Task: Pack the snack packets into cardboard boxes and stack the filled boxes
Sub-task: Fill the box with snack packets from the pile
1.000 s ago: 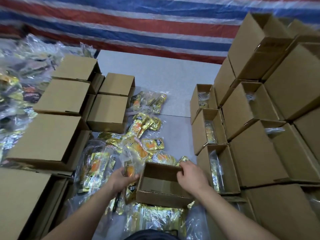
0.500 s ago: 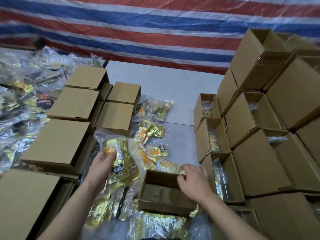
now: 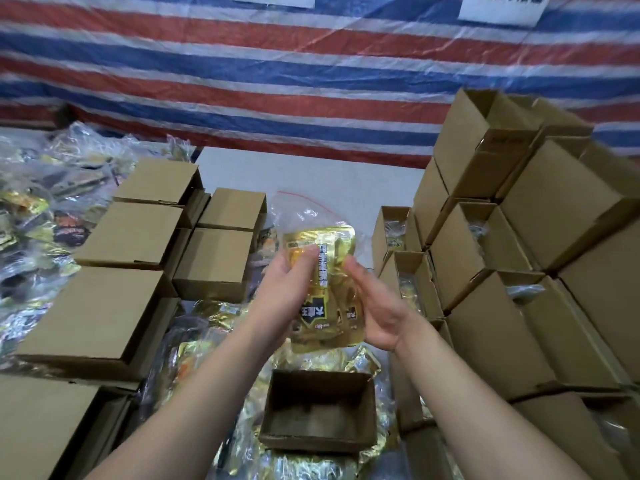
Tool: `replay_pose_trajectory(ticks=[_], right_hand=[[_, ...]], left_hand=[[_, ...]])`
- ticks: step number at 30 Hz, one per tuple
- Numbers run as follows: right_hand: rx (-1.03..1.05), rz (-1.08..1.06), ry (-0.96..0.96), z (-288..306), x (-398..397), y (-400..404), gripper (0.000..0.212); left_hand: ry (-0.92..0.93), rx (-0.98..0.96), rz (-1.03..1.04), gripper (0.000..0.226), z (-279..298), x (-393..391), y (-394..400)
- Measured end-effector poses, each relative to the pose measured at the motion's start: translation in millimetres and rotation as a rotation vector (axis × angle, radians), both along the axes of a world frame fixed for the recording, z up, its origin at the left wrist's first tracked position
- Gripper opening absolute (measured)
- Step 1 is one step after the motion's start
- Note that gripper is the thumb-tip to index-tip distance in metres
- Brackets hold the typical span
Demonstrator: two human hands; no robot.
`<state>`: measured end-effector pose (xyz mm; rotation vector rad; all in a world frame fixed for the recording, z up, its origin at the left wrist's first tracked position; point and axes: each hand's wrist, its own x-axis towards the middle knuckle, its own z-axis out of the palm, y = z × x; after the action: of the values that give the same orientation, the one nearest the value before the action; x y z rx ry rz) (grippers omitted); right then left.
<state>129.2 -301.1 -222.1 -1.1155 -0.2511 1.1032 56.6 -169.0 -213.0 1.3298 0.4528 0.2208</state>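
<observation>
Both hands held one clear plastic bag of gold foil snack packets (image 3: 320, 282) at the centre of the frame. The left hand (image 3: 291, 289) gripped it from the left, its fingers curled over the front of the gold packets, and the right hand (image 3: 375, 308) lay along the bag's right edge with fingers nearly straight, the palm turned toward the bag. Half a second before, the left hand alone had held this bag low at centre left, while the right hand gripped the far rim of the small open brown cardboard box (image 3: 320, 412); now the bag was lifted higher and more central, and the right hand had left the box and come up to the bag. Both forearms reached up from the bottom of the frame and converged at the bag.

The open box sat below the hands at lower centre, showing nothing inside, on loose gold packets (image 3: 207, 327) that covered the grey desk (image 3: 311, 174). Closed cardboard boxes (image 3: 131, 233) stood at the left of the frame. Stacked open cardboard boxes (image 3: 485, 271) with packets inside rose at the right, before a red, white and blue striped tarpaulin (image 3: 277, 74).
</observation>
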Motion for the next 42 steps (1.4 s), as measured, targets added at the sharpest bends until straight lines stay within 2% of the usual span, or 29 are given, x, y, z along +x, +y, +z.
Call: replay_pose_trajectory(ticks=[3, 5, 6, 9, 11, 13, 15, 16, 18, 20, 22, 23, 27, 31, 35, 39, 40, 42], right_hand=[[0.190, -0.001, 0.093, -4, 1, -11, 0.065], [0.208, 0.017, 0.087, -9, 2, -20, 0.060], [0.188, 0.045, 0.071, -10, 2, -26, 0.056], [0.093, 0.136, 0.074, -16, 3, -41, 0.051], [-0.001, 0.142, 0.089, -22, 2, -51, 0.050], [-0.143, 0.112, 0.034, -27, 0, -57, 0.057], [-0.330, 0.129, -0.136, -32, -8, -57, 0.074], [-0.434, 0.158, -0.264, -34, -15, -54, 0.075], [-0.557, 0.292, -0.572, -43, -30, -45, 0.058], [-0.650, 0.522, -0.822, -59, -44, -36, 0.038], [-0.754, 0.699, -0.939, -76, -55, -29, 0.023], [-0.804, 0.761, -0.961, -84, -57, -26, 0.025], [-0.925, 0.877, -0.947, -96, -55, -10, 0.040], [-1.012, 0.991, -0.921, -98, -42, -3, 0.041], [-1.064, 1.051, -0.892, -102, -32, -7, 0.061], [-1.166, 1.123, -0.754, -104, -31, -6, 0.047], [-1.107, 1.107, -0.742, -107, -32, -4, 0.049], [-0.948, 1.070, -0.901, -120, -40, 3, 0.049]], left_hand=[[-0.083, 0.295, -0.016, 0.047, 7, 3, -12], [-0.052, 0.531, -0.081, 0.059, 5, 6, -11], [-0.009, 0.562, -0.131, 0.062, 3, 6, -8], [0.104, 0.419, -0.378, 0.061, -7, -4, 5], [0.188, 0.332, -0.447, 0.083, -23, -16, 16], [0.246, 0.369, -0.462, 0.091, -49, -28, 27], [0.326, 0.457, -0.499, 0.081, -85, -44, 35], [0.379, 0.508, -0.520, 0.073, -105, -52, 37], [0.429, 0.593, -0.542, 0.053, -137, -69, 39], [0.391, 0.575, -0.544, 0.028, -156, -81, 37], [0.388, 0.492, -0.545, 0.024, -167, -87, 34], [0.436, 0.461, -0.549, 0.024, -170, -88, 33], [0.563, 0.504, -0.564, 0.073, -175, -85, 35], [0.581, 0.489, -0.577, 0.079, -168, -82, 37], [0.634, 0.516, -0.593, 0.073, -176, -83, 38], [0.549, 0.441, -0.582, 0.032, -183, -85, 38], [0.534, 0.447, -0.576, 0.027, -181, -85, 37], [0.527, 0.417, -0.510, 0.031, -181, -84, 35]])
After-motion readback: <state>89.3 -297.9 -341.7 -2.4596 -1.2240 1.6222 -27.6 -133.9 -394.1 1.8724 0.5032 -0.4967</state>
